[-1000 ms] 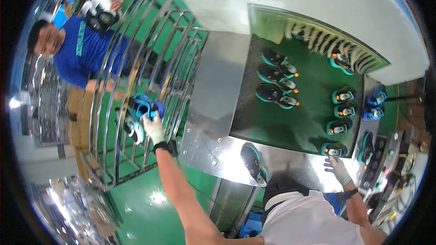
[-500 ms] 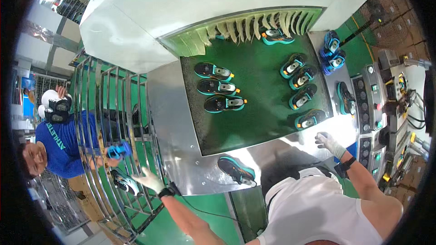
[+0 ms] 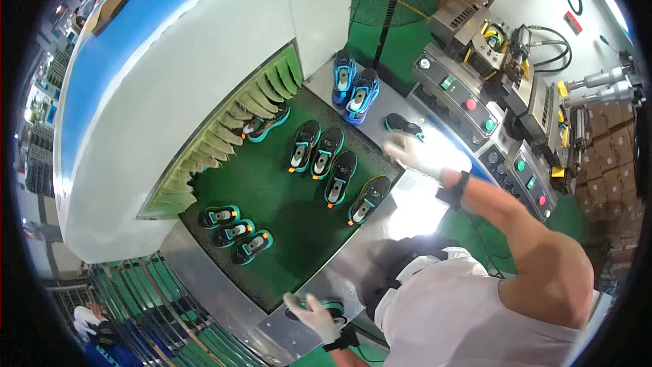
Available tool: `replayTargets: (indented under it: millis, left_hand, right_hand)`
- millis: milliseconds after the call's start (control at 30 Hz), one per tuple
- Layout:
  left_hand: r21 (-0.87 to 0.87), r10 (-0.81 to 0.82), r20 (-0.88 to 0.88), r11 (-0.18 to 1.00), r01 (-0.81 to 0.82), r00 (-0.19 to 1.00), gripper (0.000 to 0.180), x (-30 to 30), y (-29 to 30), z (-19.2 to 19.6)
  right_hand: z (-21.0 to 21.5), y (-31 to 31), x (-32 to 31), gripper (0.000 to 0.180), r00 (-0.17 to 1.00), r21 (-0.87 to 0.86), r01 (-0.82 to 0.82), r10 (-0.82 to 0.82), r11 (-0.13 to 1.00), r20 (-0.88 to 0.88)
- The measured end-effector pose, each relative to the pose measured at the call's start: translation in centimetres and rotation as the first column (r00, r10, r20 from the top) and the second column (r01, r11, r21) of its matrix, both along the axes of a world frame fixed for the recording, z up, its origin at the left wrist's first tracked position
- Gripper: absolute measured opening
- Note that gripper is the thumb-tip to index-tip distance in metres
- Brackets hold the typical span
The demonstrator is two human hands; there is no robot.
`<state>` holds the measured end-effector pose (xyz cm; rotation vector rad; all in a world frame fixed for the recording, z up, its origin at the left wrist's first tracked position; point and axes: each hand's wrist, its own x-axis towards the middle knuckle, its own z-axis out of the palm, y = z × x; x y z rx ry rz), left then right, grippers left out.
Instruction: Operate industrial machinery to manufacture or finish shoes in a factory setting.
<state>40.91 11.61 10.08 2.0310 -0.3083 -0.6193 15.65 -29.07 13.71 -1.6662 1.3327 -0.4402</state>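
Both my hands wear whitish gloves. My left hand [image 3: 314,318] is over a black and teal shoe [image 3: 335,308] at the metal table's near left edge. Its thumb and fingers are apart, and the hand partly covers the shoe; contact I cannot make out. Out to the right, my right hand [image 3: 411,152] reaches beside another black and teal shoe [image 3: 403,124], hiding part of it. Its fingers look loosely stretched, with nothing seen between them. On the green belt [image 3: 288,231] lie several black and teal shoes [image 3: 340,178] with orange tabs, including a row of three [image 3: 233,232] at the left.
A white machine [image 3: 204,41] with a pale strip curtain [image 3: 224,136] stands over the belt's far side. Two blue shoes [image 3: 354,88] sit on the metal rim beyond. Control panels [image 3: 468,105] line the right side. A metal rack [image 3: 153,306] and a co-worker's hand [image 3: 95,310] are lower left.
My view has swung to the right. My left hand has come from beside the rack to the near shoe. My right hand has moved outward to the shoe by the control panels.
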Motion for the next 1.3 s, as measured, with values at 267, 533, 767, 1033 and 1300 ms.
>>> replayTargets:
  millis: [267,533,767,1033,1300]
  left_hand:
    - [0.039,0.013,-0.052,0.999,-0.011,0.999,0.068,-10.5,-1.1,0.9]
    - [0.295,0.207,-0.007,0.935,-0.195,0.978,0.068,-16.9,-0.3,2.1]
    - [0.058,-0.04,-0.074,0.997,0.045,0.996,0.064,-13.7,-13.1,2.0]
    - [-0.107,-0.579,0.376,0.748,0.655,0.723,0.068,-3.1,-51.5,-0.7]
    - [0.206,-0.732,0.166,0.682,0.702,0.661,0.083,-7.5,-69.3,-7.8]
  right_hand:
    - [-6.0,-25.3,3.2,0.046,0.989,-0.581,-0.017,-0.073,0.814,-0.131]
    - [-7.4,-31.1,8.2,0.064,0.944,-0.257,-0.291,0.233,0.921,-0.235]
    - [-9.3,-26.4,4.4,0.093,0.937,-0.317,-0.193,0.078,0.929,-0.34]
    - [-14.1,-19.6,9.6,0.075,0.837,0.218,0.508,-0.538,0.833,0.104]
    - [-22.5,-21.2,5.8,0.075,0.75,-0.316,0.652,-0.649,0.69,0.129]
